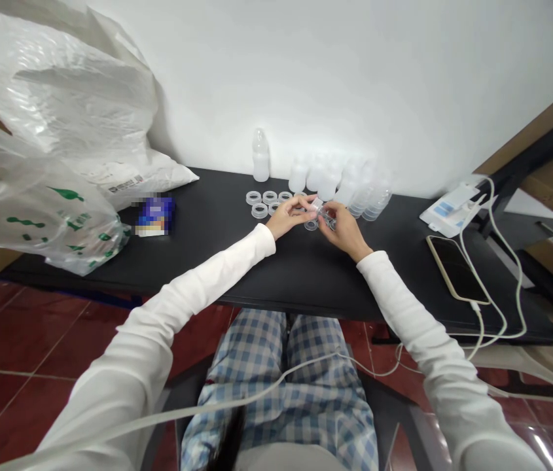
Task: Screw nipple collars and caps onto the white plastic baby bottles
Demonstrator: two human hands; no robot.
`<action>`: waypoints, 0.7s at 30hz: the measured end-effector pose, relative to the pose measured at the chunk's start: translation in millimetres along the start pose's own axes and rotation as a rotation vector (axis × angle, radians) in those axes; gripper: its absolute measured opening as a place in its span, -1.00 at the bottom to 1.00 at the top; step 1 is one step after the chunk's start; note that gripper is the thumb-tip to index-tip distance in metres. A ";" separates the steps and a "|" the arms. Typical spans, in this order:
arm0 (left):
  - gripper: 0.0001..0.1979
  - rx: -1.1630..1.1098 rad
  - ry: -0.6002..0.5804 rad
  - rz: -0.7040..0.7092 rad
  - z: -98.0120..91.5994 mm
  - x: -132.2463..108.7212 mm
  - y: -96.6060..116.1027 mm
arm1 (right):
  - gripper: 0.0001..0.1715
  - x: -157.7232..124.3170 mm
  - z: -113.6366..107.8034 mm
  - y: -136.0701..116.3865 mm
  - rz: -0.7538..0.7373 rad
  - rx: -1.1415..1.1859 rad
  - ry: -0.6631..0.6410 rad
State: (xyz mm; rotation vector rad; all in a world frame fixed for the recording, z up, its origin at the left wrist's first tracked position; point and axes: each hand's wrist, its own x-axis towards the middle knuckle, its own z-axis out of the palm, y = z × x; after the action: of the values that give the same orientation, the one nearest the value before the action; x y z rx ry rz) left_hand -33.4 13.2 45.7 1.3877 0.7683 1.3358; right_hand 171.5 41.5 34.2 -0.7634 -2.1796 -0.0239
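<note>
My left hand and my right hand meet over the black table. Both have their fingers closed on a small clear plastic piece; its exact kind is too small to make out. White screw rings lie in rows just left of my left hand, partly covered by it. Clear round pieces show beneath my fingers. Behind my hands stand several translucent baby bottles in a cluster. One assembled baby bottle with a clear domed top stands apart at the wall.
Large white plastic bags and a clear bag with green print fill the left end of the black table. A blue packet lies beside them. At right are a phone, white cables and a white-blue package.
</note>
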 end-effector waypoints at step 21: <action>-0.45 0.075 -0.004 -0.027 -6.8 3.7 -4.2 | -0.66 3.6 7.6 -3.4 0.054 0.175 -0.014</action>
State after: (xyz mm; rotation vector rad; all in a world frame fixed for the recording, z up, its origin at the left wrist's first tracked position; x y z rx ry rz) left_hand -38.5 19.5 42.0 1.4330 0.8391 1.2948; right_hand 162.7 42.5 32.3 -0.7230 -2.1400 0.1980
